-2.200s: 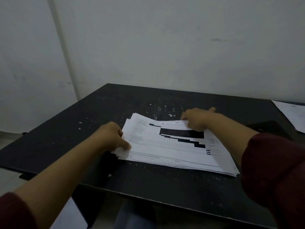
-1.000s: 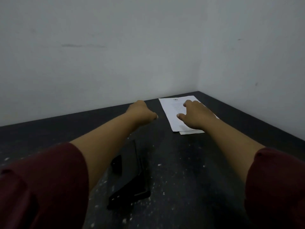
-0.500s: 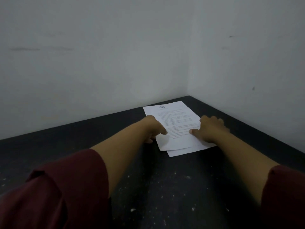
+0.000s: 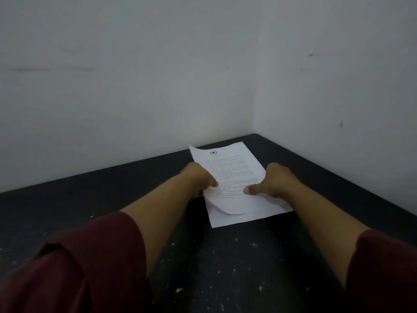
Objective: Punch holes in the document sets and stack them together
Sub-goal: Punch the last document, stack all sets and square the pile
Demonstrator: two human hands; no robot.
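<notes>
Lifting top printed document set (image 4: pixel 228 175) off sheet beneath, pinched between both hands. Best done by keeping both grips level, raising all pages together, avoiding further buckling at near edge, where paper already curls. Left hand (image 4: pixel 198 179) clamped on left edge, thumb on top. Right hand (image 4: pixel 274 182) clamped on right edge, thumb pressing printed face. Set spans gap between hands, far end beyond fingertips toward wall corner. Lower sheet (image 4: pixel 248 216) flat on black table (image 4: pixel 225 267), just nearer than both hands.
</notes>
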